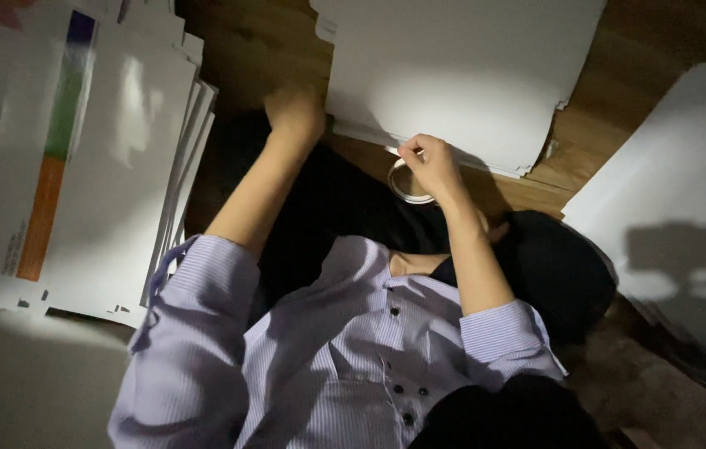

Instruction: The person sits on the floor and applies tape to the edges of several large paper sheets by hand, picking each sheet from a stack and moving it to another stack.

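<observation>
A stack of flat white cardboard sheets (95,158) fills the left of the frame, fanned at its right edge. The top sheet bears a narrow printed stripe (57,141) running top to bottom: dark blue, then green, then orange. A second stack of plain white sheets (461,75) lies at the upper middle, and a third (686,183) at the right edge.
</observation>
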